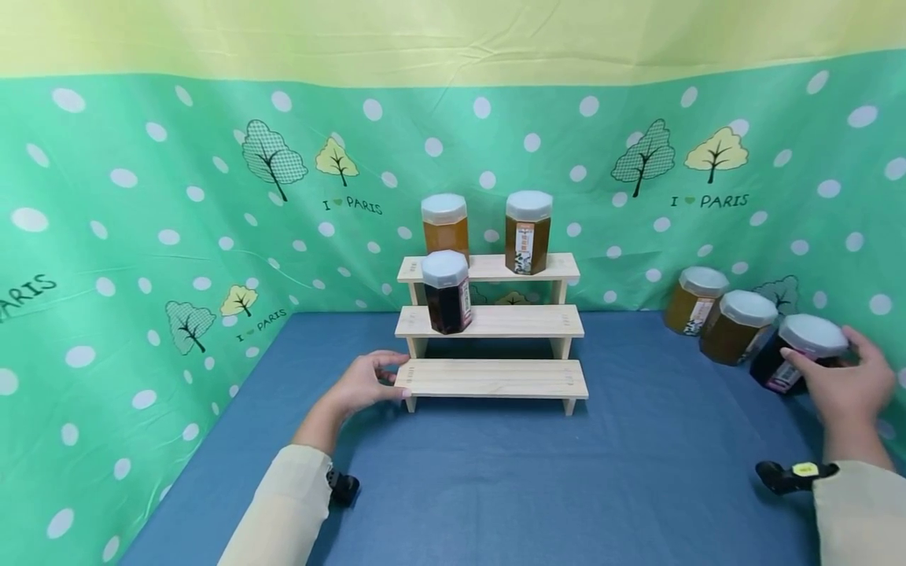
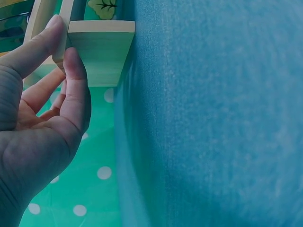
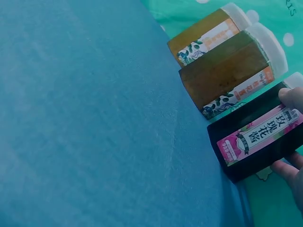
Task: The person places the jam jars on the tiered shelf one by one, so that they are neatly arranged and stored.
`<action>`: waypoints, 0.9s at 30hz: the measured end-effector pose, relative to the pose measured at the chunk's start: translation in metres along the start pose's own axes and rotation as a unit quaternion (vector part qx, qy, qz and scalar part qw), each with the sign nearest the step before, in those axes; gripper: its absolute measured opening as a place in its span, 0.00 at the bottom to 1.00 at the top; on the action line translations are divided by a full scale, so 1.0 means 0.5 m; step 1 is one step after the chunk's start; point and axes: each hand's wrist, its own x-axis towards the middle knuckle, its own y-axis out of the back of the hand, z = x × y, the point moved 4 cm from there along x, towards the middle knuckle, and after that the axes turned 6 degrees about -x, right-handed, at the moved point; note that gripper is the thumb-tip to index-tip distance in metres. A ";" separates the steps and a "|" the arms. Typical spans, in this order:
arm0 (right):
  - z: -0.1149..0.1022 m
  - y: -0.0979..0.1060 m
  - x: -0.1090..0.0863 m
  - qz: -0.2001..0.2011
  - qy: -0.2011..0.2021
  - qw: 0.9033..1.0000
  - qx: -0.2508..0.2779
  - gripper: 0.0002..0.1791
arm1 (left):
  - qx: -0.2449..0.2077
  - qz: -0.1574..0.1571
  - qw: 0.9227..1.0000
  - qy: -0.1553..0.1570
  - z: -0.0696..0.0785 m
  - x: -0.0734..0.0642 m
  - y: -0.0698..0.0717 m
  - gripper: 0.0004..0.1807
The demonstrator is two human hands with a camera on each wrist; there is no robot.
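Observation:
My left hand (image 1: 364, 384) pinches the left end of the lowest step of a three-step wooden display rack (image 1: 495, 379). In the left wrist view, the thumb lies on one face of the step's board (image 2: 62, 45) and the index finger on the other. Far to the right, my right hand (image 1: 855, 385) grips a dark jar (image 1: 784, 373) with a white lid. Its pink label (image 3: 260, 135) faces the right wrist camera, with the thumb near the lid and fingers along the opposite side.
Two brown jars (image 1: 732, 334) (image 1: 685, 308) stand beside the dark one at the right. The rack's top step bears an amber jar (image 1: 447, 233) and a brown jar (image 1: 527, 236); another dark jar (image 1: 447, 305) sits on the middle step's left. A dotted green cloth (image 1: 354, 157) hangs behind the blue table (image 1: 566, 487).

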 end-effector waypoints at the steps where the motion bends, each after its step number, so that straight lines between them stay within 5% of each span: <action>1: -0.001 0.003 -0.005 0.001 0.000 1.000 0.000 0.43 | 0.000 0.000 1.000 0.001 0.000 0.000 0.000 0.33; 27: -0.063 0.048 -0.086 0.000 0.057 0.997 -0.056 0.43 | 0.002 -0.006 1.000 -0.018 0.002 -0.002 0.001 0.33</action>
